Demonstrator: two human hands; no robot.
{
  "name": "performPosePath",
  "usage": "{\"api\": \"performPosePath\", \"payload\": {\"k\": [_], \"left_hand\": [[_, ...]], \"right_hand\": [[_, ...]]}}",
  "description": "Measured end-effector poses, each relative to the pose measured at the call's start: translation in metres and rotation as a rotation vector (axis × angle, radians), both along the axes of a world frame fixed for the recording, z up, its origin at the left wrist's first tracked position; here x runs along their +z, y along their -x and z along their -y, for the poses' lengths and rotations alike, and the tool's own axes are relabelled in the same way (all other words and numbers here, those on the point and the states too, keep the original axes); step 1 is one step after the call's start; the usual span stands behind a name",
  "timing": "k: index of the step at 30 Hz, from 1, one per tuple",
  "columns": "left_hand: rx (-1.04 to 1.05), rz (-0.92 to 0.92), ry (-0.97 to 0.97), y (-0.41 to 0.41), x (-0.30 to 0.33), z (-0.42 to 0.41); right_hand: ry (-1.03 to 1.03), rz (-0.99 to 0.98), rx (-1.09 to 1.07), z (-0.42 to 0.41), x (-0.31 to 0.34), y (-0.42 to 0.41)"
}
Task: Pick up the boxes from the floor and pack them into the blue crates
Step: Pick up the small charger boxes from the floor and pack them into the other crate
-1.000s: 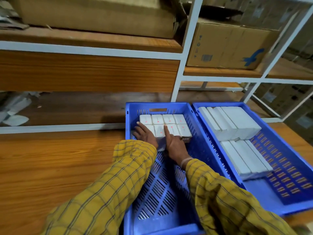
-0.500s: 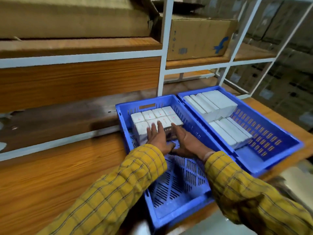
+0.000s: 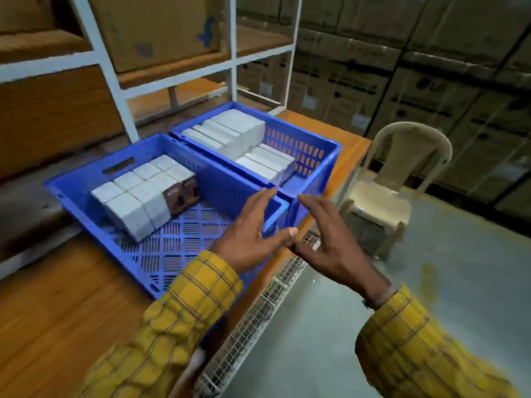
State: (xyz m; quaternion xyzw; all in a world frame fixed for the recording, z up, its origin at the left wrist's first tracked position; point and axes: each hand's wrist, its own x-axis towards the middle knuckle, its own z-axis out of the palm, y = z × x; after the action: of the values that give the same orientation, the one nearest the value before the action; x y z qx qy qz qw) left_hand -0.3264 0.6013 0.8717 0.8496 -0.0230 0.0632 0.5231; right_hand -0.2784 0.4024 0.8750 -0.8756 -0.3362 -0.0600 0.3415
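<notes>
**Meanwhile: hands empty over the crate corner**

Left hand (image 3: 253, 239) and right hand (image 3: 330, 242) hover with fingers spread, holding nothing, thumbs nearly touching above the near crate (image 3: 161, 254) at its right corner. White boxes (image 3: 138, 202) sit packed against its far wall, probably to leave floor free. Far crate (image 3: 321, 147) holds flat boxes (image 3: 230, 133).
</notes>
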Motion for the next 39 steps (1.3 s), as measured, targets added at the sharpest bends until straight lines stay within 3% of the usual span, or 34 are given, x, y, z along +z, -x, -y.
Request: {"api": "performPosePath", "payload": {"k": [9, 17, 23, 29, 33, 39], "left_hand": [[-0.391, -0.34, -0.003, 0.016, -0.084, 0.256], [-0.768, -0.591, -0.215, 0.067, -0.183, 0.478], [-1.022, -0.683, -0.354, 0.088, -0.229, 0.577], [-1.144, -0.755, -0.509, 0.063, -0.299, 0.638], [-1.141, -0.837, -0.539, 0.047, -0.355, 0.673], [-1.116, -0.918, -0.532, 0.054, -0.459, 0.711]], "right_hand": [[-0.029, -0.355, -0.54, 0.28, -0.104, 0.131], [-0.16, -0.768, -1.081, 0.473, -0.207, 0.294], [-0.298, -0.968, -1.358, 0.528, -0.264, 0.353], [-0.405, -1.094, -1.526, 0.555, -0.311, 0.334], [-0.482, -1.208, -1.603, 0.579, -0.344, 0.317], [-0.358, -1.402, -1.604, 0.612, -0.461, 0.311]]}}
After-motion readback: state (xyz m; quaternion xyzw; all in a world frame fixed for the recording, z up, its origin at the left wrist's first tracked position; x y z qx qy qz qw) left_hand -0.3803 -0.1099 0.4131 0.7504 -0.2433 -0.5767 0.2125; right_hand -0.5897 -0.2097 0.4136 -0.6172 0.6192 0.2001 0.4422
